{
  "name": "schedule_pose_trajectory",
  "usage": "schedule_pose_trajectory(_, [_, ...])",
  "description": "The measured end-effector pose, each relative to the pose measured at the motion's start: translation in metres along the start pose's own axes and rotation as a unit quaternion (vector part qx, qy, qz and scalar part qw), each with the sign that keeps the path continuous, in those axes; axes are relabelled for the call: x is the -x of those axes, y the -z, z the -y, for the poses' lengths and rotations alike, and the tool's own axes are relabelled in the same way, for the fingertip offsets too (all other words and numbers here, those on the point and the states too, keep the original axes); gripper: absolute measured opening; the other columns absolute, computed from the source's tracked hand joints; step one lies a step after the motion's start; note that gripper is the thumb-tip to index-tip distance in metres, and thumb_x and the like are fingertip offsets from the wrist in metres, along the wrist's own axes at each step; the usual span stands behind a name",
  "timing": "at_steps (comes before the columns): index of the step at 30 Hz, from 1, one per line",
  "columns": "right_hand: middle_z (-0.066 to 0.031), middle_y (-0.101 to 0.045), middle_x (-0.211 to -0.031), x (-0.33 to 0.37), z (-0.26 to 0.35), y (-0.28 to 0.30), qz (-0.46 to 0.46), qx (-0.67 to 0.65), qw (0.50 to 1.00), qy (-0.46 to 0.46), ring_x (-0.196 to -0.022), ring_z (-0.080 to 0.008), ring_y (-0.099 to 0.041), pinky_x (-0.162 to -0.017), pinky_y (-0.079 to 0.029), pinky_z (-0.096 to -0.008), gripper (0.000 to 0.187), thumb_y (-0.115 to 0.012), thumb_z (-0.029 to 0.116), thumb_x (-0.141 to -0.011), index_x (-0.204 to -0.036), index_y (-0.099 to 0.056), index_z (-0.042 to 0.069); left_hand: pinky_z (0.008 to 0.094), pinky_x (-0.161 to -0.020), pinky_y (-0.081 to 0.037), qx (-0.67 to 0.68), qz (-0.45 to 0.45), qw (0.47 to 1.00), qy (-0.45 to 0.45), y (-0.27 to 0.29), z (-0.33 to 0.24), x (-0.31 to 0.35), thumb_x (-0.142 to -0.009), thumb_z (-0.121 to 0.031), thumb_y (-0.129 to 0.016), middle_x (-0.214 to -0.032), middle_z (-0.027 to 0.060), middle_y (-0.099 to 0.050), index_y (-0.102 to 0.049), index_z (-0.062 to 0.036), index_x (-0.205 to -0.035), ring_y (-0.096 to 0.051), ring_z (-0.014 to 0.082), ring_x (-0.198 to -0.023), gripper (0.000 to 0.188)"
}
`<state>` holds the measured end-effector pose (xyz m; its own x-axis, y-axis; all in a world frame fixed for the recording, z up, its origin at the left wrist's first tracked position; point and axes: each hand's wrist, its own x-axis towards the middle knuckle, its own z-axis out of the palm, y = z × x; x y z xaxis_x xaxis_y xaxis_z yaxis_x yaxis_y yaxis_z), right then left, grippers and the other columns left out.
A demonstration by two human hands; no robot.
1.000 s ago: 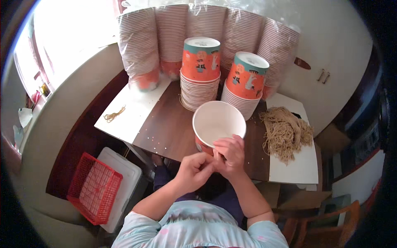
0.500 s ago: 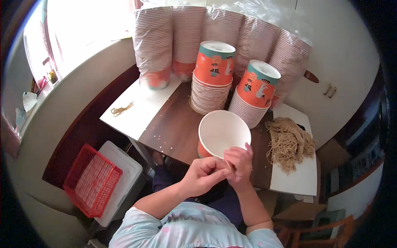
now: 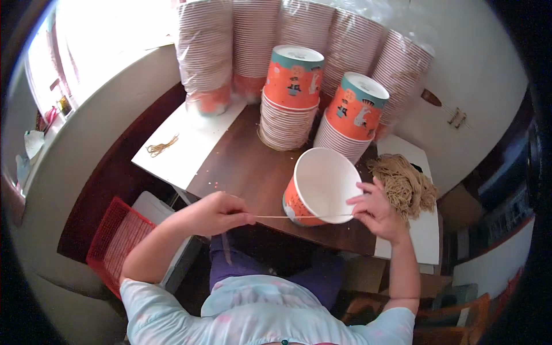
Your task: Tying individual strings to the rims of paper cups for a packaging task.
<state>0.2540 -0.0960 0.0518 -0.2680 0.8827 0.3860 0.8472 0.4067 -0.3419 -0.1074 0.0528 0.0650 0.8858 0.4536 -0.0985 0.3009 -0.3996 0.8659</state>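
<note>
A thin beige string (image 3: 282, 217) is pulled straight between my two hands, passing in front of a paper bucket (image 3: 294, 198). My left hand (image 3: 225, 214) pinches one end, out to the left of the bucket. At the bucket's right side, my right hand (image 3: 379, 213) has the other end between thumb and fingers, with its upper fingers spread over the rim. The bucket is orange with a teal band at its base and a white inside. It leans on the brown table (image 3: 224, 167), its open mouth facing up and toward me.
Two stacks of upturned orange buckets (image 3: 293, 80) (image 3: 357, 112) stand behind. Tall plastic-wrapped stacks (image 3: 207, 52) line the back. A pile of tan strings (image 3: 405, 184) lies at right, and a few strings (image 3: 163, 146) at left. A red basket (image 3: 121, 236) is beside the table.
My hands have moved from close together to wide apart, drawing the string taut. The bucket has shifted a little right and tilted. The whole view has shifted slightly.
</note>
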Motion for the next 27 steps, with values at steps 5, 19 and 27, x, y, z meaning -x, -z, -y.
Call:
schedule_pose_trajectory(5, [-0.0140,-0.053,-0.124,-0.023,0.034,0.020,-0.020,0.077,0.995,-0.065,-0.122,-0.0314,-0.045,-0.109,-0.026,-0.0468,0.050,-0.074,0.017,-0.072,-0.117,-0.053,0.006,0.0249,-0.054,-0.042,0.026,-0.039,0.996,-0.082,-0.005,-0.041,-0.023,-0.091,-0.019,-0.059,-0.064,0.0001,-0.056,-0.065,0.0013,-0.089,-0.048,0.0055,-0.060,0.021])
schedule_pose_trajectory(19, [-0.0051,-0.066,-0.076,-0.044,0.026,0.003,-0.163,-0.216,0.946,-0.179,-0.070,-0.0101,-0.059,-0.065,-0.048,-0.0262,0.013,-0.065,0.011,-0.084,-0.086,-0.068,-0.002,0.0203,-0.056,-0.042,0.222,0.071,0.972,0.010,-0.002,-0.019,-0.073,-0.091,-0.018,-0.060,-0.068,-0.0028,-0.058,-0.066,0.0006,-0.089,-0.051,0.0045,-0.061,0.020])
schedule_pose_trajectory(27, [-0.0105,-0.052,-0.119,-0.072,0.081,-0.025,-0.043,-0.293,0.950,-0.099,-0.110,-0.0179,-0.054,-0.090,-0.046,-0.0289,0.064,-0.069,0.003,-0.079,-0.134,-0.037,0.000,0.0210,-0.059,-0.045,0.185,0.073,0.980,-0.022,-0.018,-0.051,-0.096,-0.091,-0.018,-0.059,-0.074,0.0002,-0.062,-0.067,0.0009,-0.089,-0.055,0.0063,-0.066,0.021])
